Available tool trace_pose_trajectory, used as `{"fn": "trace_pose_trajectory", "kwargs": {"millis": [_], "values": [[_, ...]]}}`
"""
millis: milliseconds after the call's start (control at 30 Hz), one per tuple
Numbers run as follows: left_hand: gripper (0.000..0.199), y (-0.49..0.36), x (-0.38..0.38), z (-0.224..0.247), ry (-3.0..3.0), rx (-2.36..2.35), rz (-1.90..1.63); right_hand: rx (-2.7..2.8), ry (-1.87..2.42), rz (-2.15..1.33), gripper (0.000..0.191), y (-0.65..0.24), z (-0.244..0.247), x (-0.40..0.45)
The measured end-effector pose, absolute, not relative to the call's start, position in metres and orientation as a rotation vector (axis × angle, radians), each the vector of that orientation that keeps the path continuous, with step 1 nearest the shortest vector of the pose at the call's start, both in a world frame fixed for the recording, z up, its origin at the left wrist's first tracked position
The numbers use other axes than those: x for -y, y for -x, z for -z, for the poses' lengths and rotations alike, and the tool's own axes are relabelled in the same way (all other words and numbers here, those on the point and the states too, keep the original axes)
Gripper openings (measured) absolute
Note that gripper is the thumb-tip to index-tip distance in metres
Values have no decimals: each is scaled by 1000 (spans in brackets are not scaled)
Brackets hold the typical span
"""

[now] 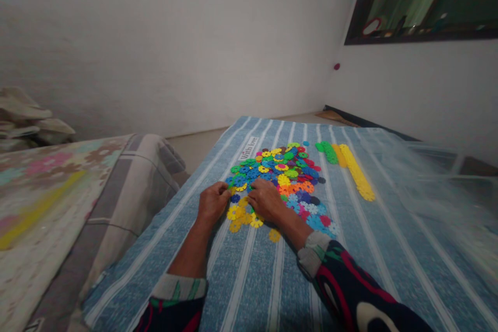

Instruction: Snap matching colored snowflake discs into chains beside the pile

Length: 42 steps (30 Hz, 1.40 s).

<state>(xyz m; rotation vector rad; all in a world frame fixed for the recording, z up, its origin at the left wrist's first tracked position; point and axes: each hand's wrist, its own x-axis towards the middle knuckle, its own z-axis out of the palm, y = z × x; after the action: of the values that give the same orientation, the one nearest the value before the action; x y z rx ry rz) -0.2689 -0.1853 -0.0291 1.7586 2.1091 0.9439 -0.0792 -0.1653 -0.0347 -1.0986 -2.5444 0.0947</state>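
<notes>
Many flat flower-shaped plastic discs (284, 166) in mixed colours lie heaped on a blue striped cloth (252, 280). My left hand (213, 201) is at the pile's left edge, its fingers pressed together; what they hold, if anything, is too small to name. Just to its right, my right hand (266, 199) rests over the pile with its fingers curled in, their tips mostly hidden. Yellow discs (235, 212) lie between and below the two hands. Right of the heap, green discs (330, 153) and a long overlapping row of yellow discs (358, 174) are laid out.
A clear plastic container (459, 187) stands at the right of the cloth. To the left is a surface with a floral cover (50, 166) and a grey checked cloth (143, 166). A white wall (175, 46) rises behind, with a dark-framed window (420, 39) at the upper right.
</notes>
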Motion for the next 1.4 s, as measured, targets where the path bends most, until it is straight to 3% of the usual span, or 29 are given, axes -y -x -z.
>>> {"fn": "trace_pose_trajectory", "kwargs": {"millis": [300,600,1000,1400], "values": [[32,270,182,32,-1620,-2089,-1066,2573,1026,-12,21,85,39,166],[24,266,187,25,-1346,-1841,-1314,2541,1018,-24,23,80,40,168],[23,247,196,10,-1325,-1559,-1348,1998,1012,-603,16,77,32,166],[26,241,201,5,-1289,-1360,-1265,2023,1155,-539,12,74,30,171]]}}
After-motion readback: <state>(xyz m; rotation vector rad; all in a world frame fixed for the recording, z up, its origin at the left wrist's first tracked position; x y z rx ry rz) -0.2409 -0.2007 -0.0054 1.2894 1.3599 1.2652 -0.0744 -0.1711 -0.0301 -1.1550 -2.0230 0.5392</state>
